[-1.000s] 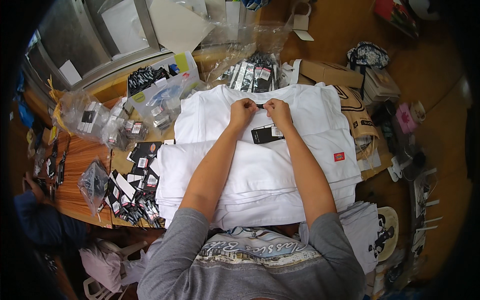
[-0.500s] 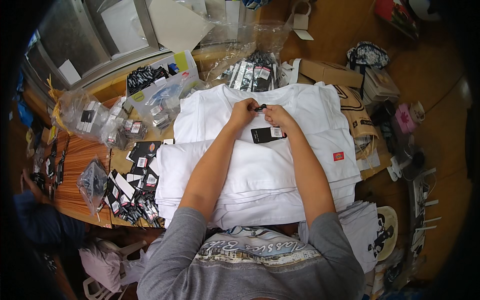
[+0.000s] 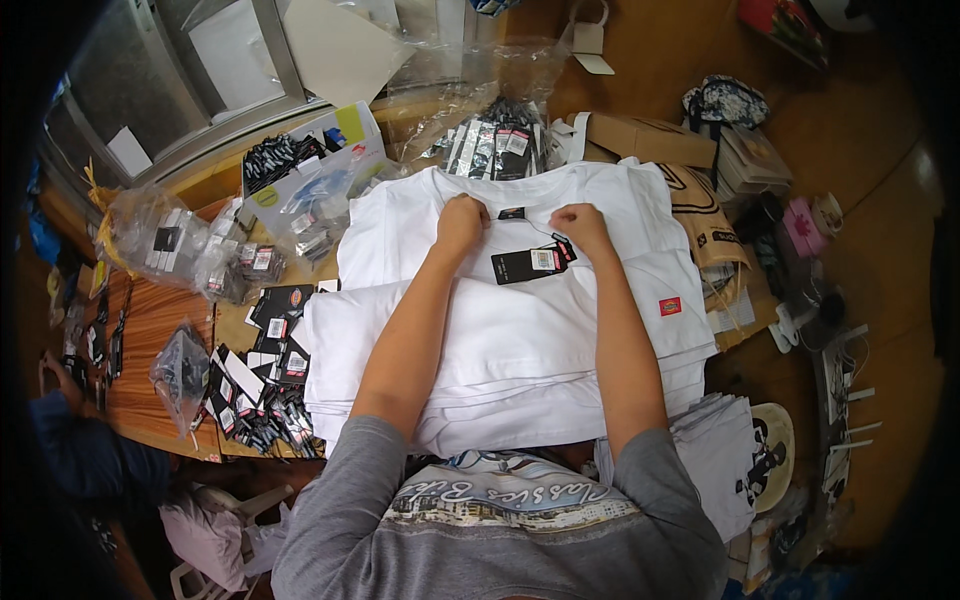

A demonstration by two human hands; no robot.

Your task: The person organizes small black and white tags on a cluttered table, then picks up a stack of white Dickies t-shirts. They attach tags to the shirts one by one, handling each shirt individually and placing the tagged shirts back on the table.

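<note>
Black hang tag [image 3: 528,264] — flat, long axis left–right

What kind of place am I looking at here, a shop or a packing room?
Most likely a small garment tagging or packing workspace, not a shop floor. A stack of folded white T-shirts covers the wooden table, loose black hang tags lie beside it, and clear plastic bags of tags sit at the left.

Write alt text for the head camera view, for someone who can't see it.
Seen from above, a person's left hand and right hand grip the collar of the top white T-shirt on a stack, where a black hang tag dangles between them. More black tags and clear plastic bags lie at the left on a wooden table.
</note>
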